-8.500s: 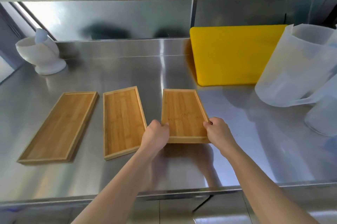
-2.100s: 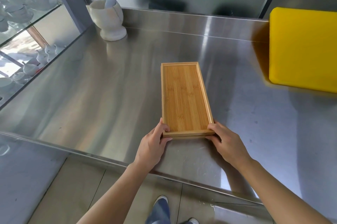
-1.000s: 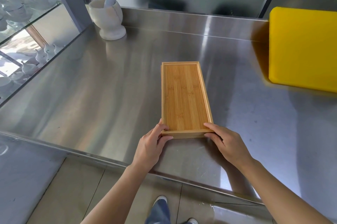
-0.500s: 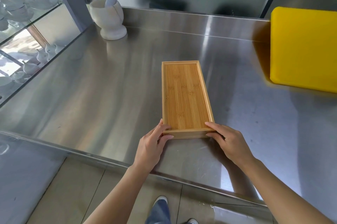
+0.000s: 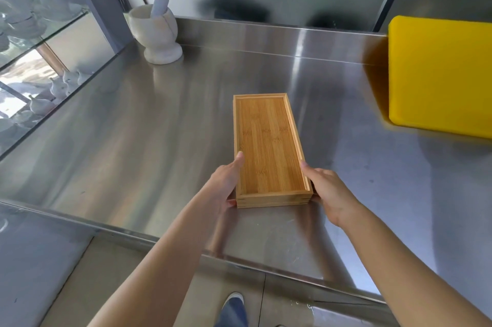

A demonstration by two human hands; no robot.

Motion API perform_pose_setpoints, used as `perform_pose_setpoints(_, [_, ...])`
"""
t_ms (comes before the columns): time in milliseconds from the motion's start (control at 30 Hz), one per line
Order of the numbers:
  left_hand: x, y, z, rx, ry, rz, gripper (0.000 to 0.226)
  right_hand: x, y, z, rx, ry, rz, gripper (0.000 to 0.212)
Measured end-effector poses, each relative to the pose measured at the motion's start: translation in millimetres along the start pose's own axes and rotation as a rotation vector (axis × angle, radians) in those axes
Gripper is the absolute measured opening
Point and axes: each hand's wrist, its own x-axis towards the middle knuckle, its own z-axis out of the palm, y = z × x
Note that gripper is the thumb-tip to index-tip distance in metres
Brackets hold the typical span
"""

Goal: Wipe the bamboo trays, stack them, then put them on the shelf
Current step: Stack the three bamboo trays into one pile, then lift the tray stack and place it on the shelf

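The stack of bamboo trays (image 5: 270, 149) is lying in the middle of the frame on the steel counter (image 5: 133, 140), its near end layered in several edges. The left hand (image 5: 226, 185) and the right hand (image 5: 328, 191) are pressing against its long sides near that end, fingers clamped on the stack from both sides. To lift it well for the shelf, the person should probably be keeping even pressure with fingertips hooking under the lowest tray, holding it level so no layer is sliding out.
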Motion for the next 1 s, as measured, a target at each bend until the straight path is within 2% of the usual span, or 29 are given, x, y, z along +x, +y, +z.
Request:
perform_pose_setpoints(133, [-2, 3, 3, -0.104, -0.027, -0.013, 0.052, -3, -9, 5, 0.035, 0.111, -0.023, 0.062])
perform_pose_setpoints(167, [-1, 1, 4, -0.11, -0.013, 0.003, 0.052, -4, -12, 6, 0.024, 0.128, -0.032, 0.061])
perform_pose_setpoints(267, [1, -3, 3, -0.071, 0.062, 0.021, 0.072, -9, -11, 9, 0.06, 0.113, -0.019, 0.059])
perform_pose_setpoints(433, [-4, 6, -11, -0.056, 0.069, 0.066, 0.071, -15, -12, 9, 0.084, 0.072, -0.051, 0.059])
perform_pose_setpoints(533, [-7, 7, -20, -0.112, 0.007, 0.101, 0.041, -19, -14, 3, 0.077, 0.067, -0.086, 0.044])
perform_pose_setpoints(600, [-9, 5, -23, -0.161, -0.043, 0.084, 0.031, -22, -14, 2, 0.095, 0.067, -0.079, 0.037])
perform_pose_setpoints(667, [-10, 3, -25, -0.2, -0.081, 0.057, 0.03, -25, -11, 1, 0.119, 0.07, -0.088, 0.025])
perform_pose_setpoints(733, [-10, 0, -27, -0.223, -0.108, 0.041, 0.03, -26, -7, 0, 0.163, 0.069, -0.083, 0.021])
perform_pose_setpoints(900, [-10, -3, -27, -0.292, -0.198, 0.032, 0.025, -28, -2, -6, 0.374, -0.071, 0.026, 0.021])
perform_pose_setpoints(1000, [-9, -5, -30, -0.308, -0.234, 0.015, 0.028, -29, -2, -9, 0.416, -0.122, 0.051, 0.034])
